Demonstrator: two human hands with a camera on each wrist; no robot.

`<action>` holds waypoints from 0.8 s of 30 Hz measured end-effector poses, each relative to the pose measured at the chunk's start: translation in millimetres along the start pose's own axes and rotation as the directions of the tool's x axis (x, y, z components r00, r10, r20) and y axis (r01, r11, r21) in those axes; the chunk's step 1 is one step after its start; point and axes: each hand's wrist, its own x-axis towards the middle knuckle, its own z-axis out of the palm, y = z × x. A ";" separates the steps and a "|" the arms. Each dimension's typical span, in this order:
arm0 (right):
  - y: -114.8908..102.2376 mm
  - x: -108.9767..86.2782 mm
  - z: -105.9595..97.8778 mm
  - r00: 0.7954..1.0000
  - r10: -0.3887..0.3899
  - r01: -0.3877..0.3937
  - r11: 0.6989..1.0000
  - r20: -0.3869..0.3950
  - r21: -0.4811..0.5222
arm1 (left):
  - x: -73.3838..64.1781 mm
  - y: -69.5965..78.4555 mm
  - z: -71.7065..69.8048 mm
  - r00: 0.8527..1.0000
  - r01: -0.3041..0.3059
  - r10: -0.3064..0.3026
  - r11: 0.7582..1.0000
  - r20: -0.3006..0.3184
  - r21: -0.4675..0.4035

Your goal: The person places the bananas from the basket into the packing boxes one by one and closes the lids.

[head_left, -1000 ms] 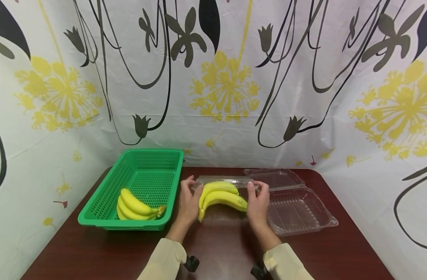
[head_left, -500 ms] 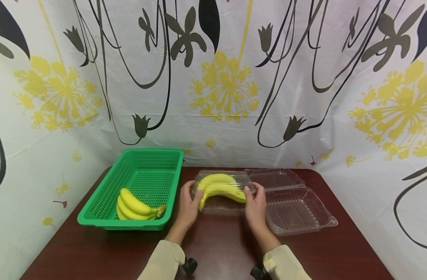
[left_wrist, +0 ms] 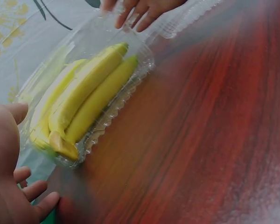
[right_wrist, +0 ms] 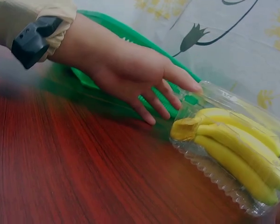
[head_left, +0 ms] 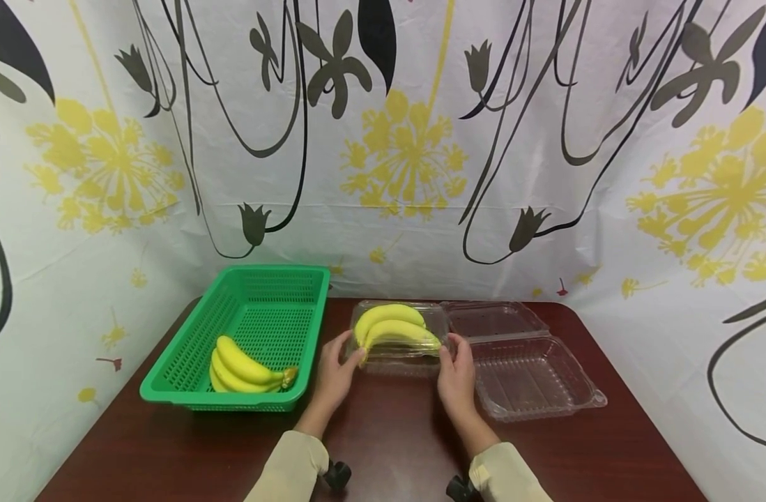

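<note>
A clear plastic clamshell box [head_left: 438,319] sits on the table in front of both hands, its lid down over a bunch of yellow bananas [head_left: 392,329]. At the box's left front corner is my left hand [head_left: 335,369], its thumb touching the lid. The right wrist view shows that left hand [right_wrist: 126,70] with its other fingers straight and spread below the thumb. My right hand [head_left: 456,376] is at the right end of the box, thumb at the front corner. In the left wrist view the right hand [left_wrist: 151,6] has its fingers extended against the box end.
To the left stands a green slotted basket [head_left: 323,307] holding another banana bunch [head_left: 241,369]. A second clear clamshell [head_left: 533,380] lies open at the right, its lid [head_left: 495,319] folded back. A patterned curtain [head_left: 408,251] hangs right behind the table [head_left: 389,446].
The lid has swung from raised behind the bananas down over them, brought forward by both hands. The box with the bananas has shifted away, toward the curtain.
</note>
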 end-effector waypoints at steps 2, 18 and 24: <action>1.0 0.2 0.2 1.000 -0.012 0.012 1.000 -0.002 -0.016 | 1.1 0.7 -1.2 1.000 0.021 -0.021 1.000 -0.005 -0.022; 5.3 9.0 -5.9 0.973 0.162 -0.145 0.983 0.164 -0.113 | 5.9 3.8 -5.3 0.952 0.306 -0.294 0.898 0.086 -0.318; 9.6 10.9 -7.3 0.961 0.228 -0.229 0.973 0.158 -0.010 | 5.9 5.4 -4.4 0.938 0.343 -0.338 0.874 0.077 -0.344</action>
